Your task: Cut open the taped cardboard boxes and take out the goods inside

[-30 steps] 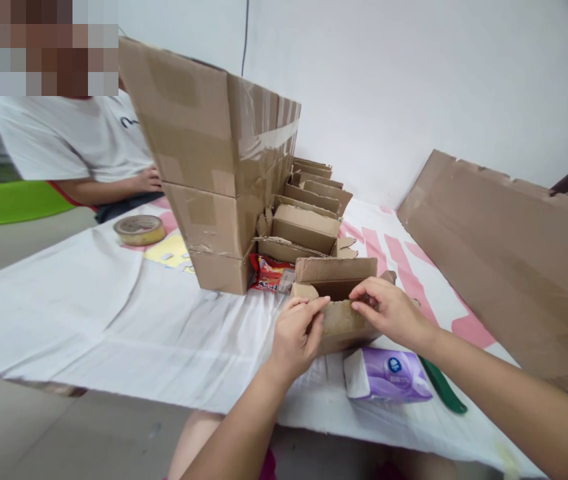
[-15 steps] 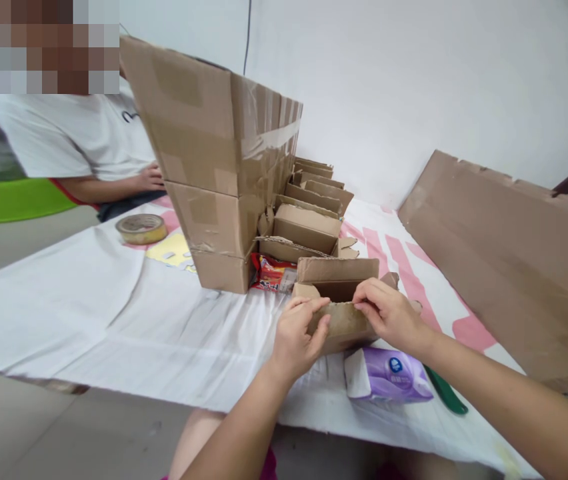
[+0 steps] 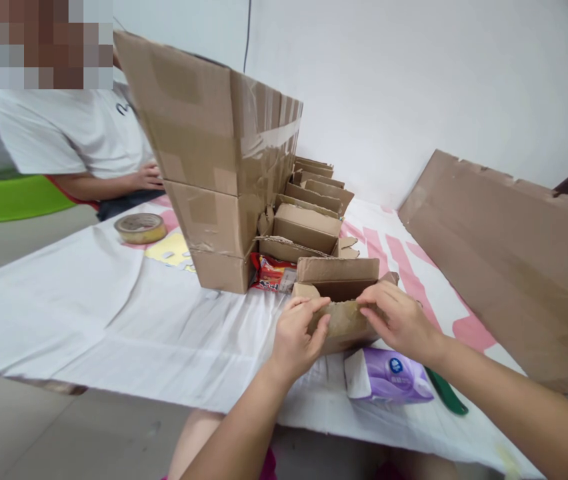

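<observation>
Head view, starting close: what's at the front of the cloth-covered table?

— Purple tissue pack up front, with a green curved object right beside it.

— And the hands?

— Just beyond the pack! The left hand grips the near side of a small open box, fingers at the rim, thumb outside; the right hand pinches that same rim farther right, between thumb and forefinger.

— How's the box sitting?

— On the table, far flap raised, to the right of a red packet.

— Farther back?

— Tall taped cartons, a tape roll to their left, more open boxes lined up on their right, and a broad cardboard sheet tilted at far right.

— Beyond the tape?

— Another person, in a white shirt, seated!
</observation>
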The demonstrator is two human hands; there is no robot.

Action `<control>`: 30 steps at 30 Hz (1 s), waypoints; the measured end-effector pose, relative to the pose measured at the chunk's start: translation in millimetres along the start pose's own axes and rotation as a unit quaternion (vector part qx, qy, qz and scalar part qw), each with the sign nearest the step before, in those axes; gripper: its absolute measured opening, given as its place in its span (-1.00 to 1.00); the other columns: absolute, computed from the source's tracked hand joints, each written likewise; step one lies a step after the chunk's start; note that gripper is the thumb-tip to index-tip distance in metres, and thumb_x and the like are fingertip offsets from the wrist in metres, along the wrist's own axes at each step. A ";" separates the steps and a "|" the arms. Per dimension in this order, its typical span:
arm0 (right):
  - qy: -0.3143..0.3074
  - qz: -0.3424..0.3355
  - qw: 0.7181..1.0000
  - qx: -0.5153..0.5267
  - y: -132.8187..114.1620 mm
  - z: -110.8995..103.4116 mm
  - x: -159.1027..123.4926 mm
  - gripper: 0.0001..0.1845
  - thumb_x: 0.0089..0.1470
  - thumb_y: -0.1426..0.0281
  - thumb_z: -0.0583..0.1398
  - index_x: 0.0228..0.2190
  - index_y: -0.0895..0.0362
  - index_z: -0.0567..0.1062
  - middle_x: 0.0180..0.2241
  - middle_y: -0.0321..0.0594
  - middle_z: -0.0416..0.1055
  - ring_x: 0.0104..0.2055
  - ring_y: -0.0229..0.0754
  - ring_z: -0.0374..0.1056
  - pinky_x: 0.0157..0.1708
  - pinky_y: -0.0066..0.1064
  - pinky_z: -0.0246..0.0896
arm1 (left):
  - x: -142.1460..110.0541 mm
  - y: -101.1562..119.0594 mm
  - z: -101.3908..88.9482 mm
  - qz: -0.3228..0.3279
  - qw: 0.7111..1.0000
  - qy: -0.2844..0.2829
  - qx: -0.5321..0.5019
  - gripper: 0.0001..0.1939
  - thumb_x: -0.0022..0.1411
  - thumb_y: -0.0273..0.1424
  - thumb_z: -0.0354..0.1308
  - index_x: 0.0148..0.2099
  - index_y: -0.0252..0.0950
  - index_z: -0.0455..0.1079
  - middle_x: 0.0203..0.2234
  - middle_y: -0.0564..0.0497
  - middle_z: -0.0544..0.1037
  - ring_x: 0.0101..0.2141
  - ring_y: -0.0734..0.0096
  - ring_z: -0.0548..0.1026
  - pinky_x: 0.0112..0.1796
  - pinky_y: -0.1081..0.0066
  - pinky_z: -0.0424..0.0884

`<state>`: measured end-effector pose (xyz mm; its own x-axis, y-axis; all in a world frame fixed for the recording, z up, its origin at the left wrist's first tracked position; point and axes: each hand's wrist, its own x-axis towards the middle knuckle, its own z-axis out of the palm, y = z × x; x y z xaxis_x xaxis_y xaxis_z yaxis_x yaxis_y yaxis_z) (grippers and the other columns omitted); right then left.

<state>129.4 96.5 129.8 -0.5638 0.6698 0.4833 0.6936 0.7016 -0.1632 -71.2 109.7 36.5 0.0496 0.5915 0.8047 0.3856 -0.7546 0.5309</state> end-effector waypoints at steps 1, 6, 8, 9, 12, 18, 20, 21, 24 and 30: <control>0.005 -0.004 1.000 0.004 -2.9 0.0 -3.6 -0.82 0.13 0.54 0.10 -0.24 0.07 0.39 -0.30 -0.19 0.44 -0.24 -0.14 0.36 -0.25 -0.26 0.30 | 0.0 -0.1 0.2 0.002 1.000 0.001 -0.001 -0.78 0.24 -0.49 0.08 -0.05 -0.27 0.37 -0.32 -0.03 0.62 -0.33 0.37 0.55 -0.20 0.29 0.46; 0.005 -0.014 1.000 0.003 -13.1 -2.6 -28.9 -0.84 0.11 0.56 0.13 -0.27 0.09 0.38 -0.34 -0.20 0.41 -0.27 -0.15 0.32 -0.26 -0.26 0.26 | -0.3 0.1 0.7 0.006 1.000 0.004 -0.003 -0.78 0.23 -0.50 0.09 -0.05 -0.28 0.36 -0.32 -0.03 0.61 -0.33 0.39 0.53 -0.19 0.31 0.45; 0.020 -0.006 1.000 -0.003 -7.0 -7.0 -47.0 -0.86 0.12 0.56 0.13 -0.28 0.11 0.38 -0.36 -0.20 0.40 -0.29 -0.16 0.32 -0.27 -0.27 0.26 | -0.3 0.3 0.0 0.002 1.000 0.000 0.001 -0.78 0.24 -0.50 0.08 -0.05 -0.29 0.36 -0.32 -0.03 0.61 -0.34 0.39 0.53 -0.19 0.30 0.45; 0.033 0.012 0.999 -0.011 -0.2 -9.4 -59.1 -0.88 0.13 0.54 0.12 -0.28 0.11 0.38 -0.37 -0.20 0.39 -0.31 -0.16 0.32 -0.29 -0.28 0.27 | -0.3 0.3 -0.5 -0.001 1.000 -0.003 0.002 -0.78 0.24 -0.49 0.08 -0.05 -0.29 0.36 -0.33 -0.03 0.61 -0.34 0.39 0.53 -0.20 0.30 0.46; 0.088 0.162 0.980 -0.074 33.2 -12.4 -108.9 -0.91 0.18 0.40 0.07 -0.31 0.09 0.37 -0.38 -0.20 0.39 -0.34 -0.16 0.35 -0.33 -0.31 0.29 | -0.7 0.1 -1.7 -0.006 1.000 -0.006 0.007 -0.79 0.25 -0.47 0.08 -0.05 -0.30 0.37 -0.33 -0.03 0.61 -0.34 0.38 0.54 -0.21 0.31 0.46; -0.032 0.436 0.892 -0.120 88.6 19.9 -228.1 -0.57 0.09 0.12 0.04 -0.13 0.13 0.41 -0.17 -0.02 0.46 -0.14 0.03 0.42 -0.18 -0.14 0.35 | -1.3 -0.1 -1.1 -0.009 1.000 -0.011 0.009 -0.79 0.24 -0.48 0.07 -0.06 -0.30 0.38 -0.32 -0.04 0.61 -0.32 0.36 0.54 -0.19 0.29 0.46; -0.073 0.434 0.888 -0.132 89.7 33.0 -252.9 -0.47 0.07 0.10 0.06 -0.02 0.16 0.38 -0.09 0.00 0.44 -0.03 0.09 0.37 -0.06 -0.05 0.29 | -0.7 0.0 -0.6 -0.010 1.000 -0.014 0.011 -0.79 0.24 -0.46 0.08 -0.06 -0.30 0.37 -0.32 -0.03 0.61 -0.31 0.35 0.54 -0.18 0.28 0.46; -0.080 0.435 0.886 -0.138 88.9 37.6 -260.8 -0.45 0.08 0.10 0.05 0.02 0.16 0.36 -0.09 0.00 0.43 -0.02 0.09 0.35 -0.03 -0.04 0.27 | -0.3 0.1 -0.4 -0.012 1.000 -0.016 0.013 -0.78 0.24 -0.43 0.10 -0.06 -0.29 0.37 -0.32 -0.03 0.61 -0.29 0.34 0.54 -0.17 0.27 0.46; -0.078 0.449 0.878 -0.147 89.5 40.6 -268.2 -0.45 0.13 0.15 -0.01 0.06 0.18 0.34 -0.15 -0.01 0.43 -0.09 0.06 0.38 -0.05 -0.05 0.29 | 0.6 0.1 -0.2 -0.016 0.999 -0.026 0.024 -0.68 0.16 -0.31 0.23 -0.05 -0.28 0.36 -0.29 -0.04 0.60 -0.26 0.28 0.54 -0.15 0.24 0.47; 0.098 0.441 0.878 -0.161 81.1 8.0 -228.1 -0.51 0.16 0.21 -0.02 0.06 0.15 0.29 -0.06 0.02 0.38 -0.01 0.07 0.35 -0.09 -0.07 0.31 | -0.8 -1.7 -2.9 -0.024 0.995 -0.082 0.047 -0.38 -0.07 -0.25 0.42 0.02 -0.26 0.31 -0.22 -0.05 0.60 -0.16 0.18 0.53 -0.06 0.17 0.45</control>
<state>310.7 2.5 -0.6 0.3214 0.8409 0.4355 0.9301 -0.1939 -0.3120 -74.6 109.7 35.7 0.1747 0.6709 0.7207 0.4753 -0.6985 0.5350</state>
